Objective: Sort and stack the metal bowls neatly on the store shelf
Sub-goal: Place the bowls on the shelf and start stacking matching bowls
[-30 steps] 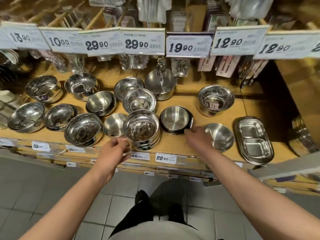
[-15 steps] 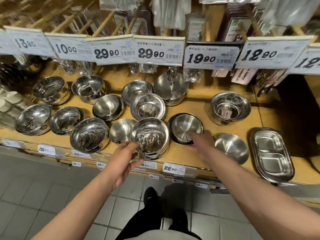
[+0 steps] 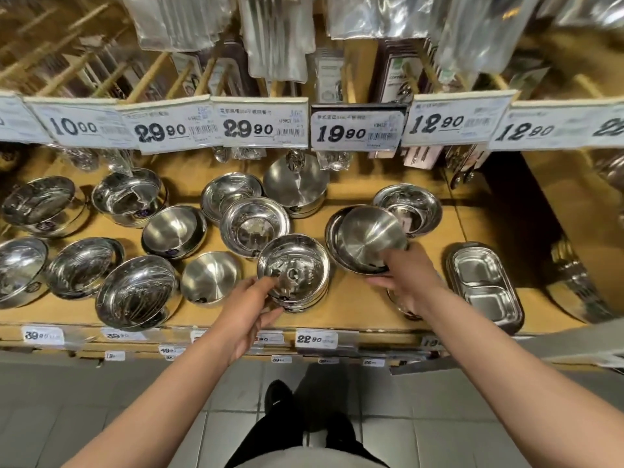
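My right hand (image 3: pixel 403 282) has lifted the brushed shallow steel bowl (image 3: pixel 368 236) and pinches it tilted over the dark-rimmed bowl at twelve o'clock. My left hand (image 3: pixel 250 304) now grips the shiny nested bowl stack (image 3: pixel 293 268), steadying it; nesting comes next, I'd judge.

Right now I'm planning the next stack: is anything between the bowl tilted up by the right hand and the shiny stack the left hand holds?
Nothing visible: the tilted bowl and the stack sit side by side.

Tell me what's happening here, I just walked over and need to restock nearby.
A person is tidying metal bowls on a wooden store shelf. The left hand grips the stack of shiny bowls at the front. The right hand holds a brushed steel bowl tilted over a dark-rimmed bowl.
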`<act>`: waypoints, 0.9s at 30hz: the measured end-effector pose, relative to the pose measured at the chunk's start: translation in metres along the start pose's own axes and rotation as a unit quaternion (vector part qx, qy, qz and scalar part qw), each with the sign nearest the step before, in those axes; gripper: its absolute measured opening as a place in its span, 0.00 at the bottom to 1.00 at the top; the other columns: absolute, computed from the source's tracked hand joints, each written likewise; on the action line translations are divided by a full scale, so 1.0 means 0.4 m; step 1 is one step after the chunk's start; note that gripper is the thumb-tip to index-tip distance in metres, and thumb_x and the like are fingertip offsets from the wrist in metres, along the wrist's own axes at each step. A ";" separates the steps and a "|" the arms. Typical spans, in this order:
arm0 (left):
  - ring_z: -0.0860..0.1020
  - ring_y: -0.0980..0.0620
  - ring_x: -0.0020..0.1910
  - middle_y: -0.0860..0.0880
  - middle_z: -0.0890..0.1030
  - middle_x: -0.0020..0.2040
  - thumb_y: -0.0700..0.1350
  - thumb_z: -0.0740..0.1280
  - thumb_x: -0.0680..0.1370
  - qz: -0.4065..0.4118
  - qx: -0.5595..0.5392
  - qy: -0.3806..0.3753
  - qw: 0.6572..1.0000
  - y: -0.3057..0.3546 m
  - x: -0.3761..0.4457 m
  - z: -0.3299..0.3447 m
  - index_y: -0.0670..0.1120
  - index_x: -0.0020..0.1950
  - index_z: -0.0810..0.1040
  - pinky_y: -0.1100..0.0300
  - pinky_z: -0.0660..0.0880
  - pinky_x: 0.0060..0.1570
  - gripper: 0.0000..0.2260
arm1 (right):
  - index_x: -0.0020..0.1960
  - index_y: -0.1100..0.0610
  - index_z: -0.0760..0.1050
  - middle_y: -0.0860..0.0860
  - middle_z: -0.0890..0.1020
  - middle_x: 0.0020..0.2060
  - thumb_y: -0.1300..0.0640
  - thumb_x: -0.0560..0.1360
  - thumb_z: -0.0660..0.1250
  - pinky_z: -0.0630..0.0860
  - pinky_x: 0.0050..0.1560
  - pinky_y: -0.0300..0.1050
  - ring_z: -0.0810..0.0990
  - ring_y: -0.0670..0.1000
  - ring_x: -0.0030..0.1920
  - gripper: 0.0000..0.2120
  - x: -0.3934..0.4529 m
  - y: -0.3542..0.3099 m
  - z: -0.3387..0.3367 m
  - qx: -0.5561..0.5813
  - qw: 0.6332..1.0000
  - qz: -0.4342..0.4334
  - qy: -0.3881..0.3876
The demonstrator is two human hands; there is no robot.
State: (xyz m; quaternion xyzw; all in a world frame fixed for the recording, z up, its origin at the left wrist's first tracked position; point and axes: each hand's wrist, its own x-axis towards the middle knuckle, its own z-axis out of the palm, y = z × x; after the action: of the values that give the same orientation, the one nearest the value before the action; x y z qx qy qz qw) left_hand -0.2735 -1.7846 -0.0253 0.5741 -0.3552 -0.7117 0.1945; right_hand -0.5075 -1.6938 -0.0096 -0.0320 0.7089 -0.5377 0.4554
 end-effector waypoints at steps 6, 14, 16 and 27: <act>0.83 0.48 0.49 0.42 0.84 0.51 0.44 0.66 0.82 -0.023 0.020 -0.066 0.997 0.014 -0.001 0.092 0.42 0.60 0.76 0.57 0.83 0.44 0.09 | 0.62 0.56 0.67 0.61 0.79 0.56 0.68 0.79 0.59 0.86 0.35 0.50 0.88 0.61 0.43 0.14 -0.074 -0.049 -0.103 0.003 0.999 -0.008 0.038; 0.82 0.45 0.53 0.49 0.83 0.52 0.53 0.67 0.79 0.198 0.192 0.020 0.961 -0.002 -0.089 0.142 0.49 0.60 0.79 0.42 0.80 0.56 0.13 | 0.59 0.57 0.72 0.57 0.80 0.52 0.66 0.80 0.60 0.84 0.36 0.44 0.88 0.57 0.42 0.10 -0.161 -0.053 -0.130 -0.026 0.999 -0.031 -0.036; 0.85 0.49 0.52 0.48 0.86 0.52 0.57 0.66 0.80 0.119 0.082 -0.089 0.985 0.005 -0.127 0.149 0.52 0.58 0.81 0.46 0.83 0.53 0.12 | 0.55 0.55 0.75 0.58 0.83 0.51 0.66 0.80 0.60 0.84 0.34 0.43 0.88 0.57 0.44 0.09 -0.185 -0.043 -0.100 -0.032 0.995 -0.023 -0.092; 0.87 0.47 0.47 0.44 0.87 0.49 0.49 0.60 0.85 0.109 -0.008 -0.072 0.991 -0.016 -0.216 -0.031 0.42 0.60 0.79 0.59 0.82 0.35 0.13 | 0.59 0.53 0.77 0.58 0.84 0.49 0.65 0.77 0.68 0.84 0.35 0.45 0.88 0.57 0.38 0.12 -0.215 0.018 0.080 -0.200 0.961 -0.015 -0.190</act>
State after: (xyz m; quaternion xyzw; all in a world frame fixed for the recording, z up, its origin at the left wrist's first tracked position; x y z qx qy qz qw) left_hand -0.2379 -1.7245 0.0278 0.4782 -0.4228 -0.7283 0.2491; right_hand -0.4324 -1.6682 0.0368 -0.2341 0.7019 -0.3758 0.5579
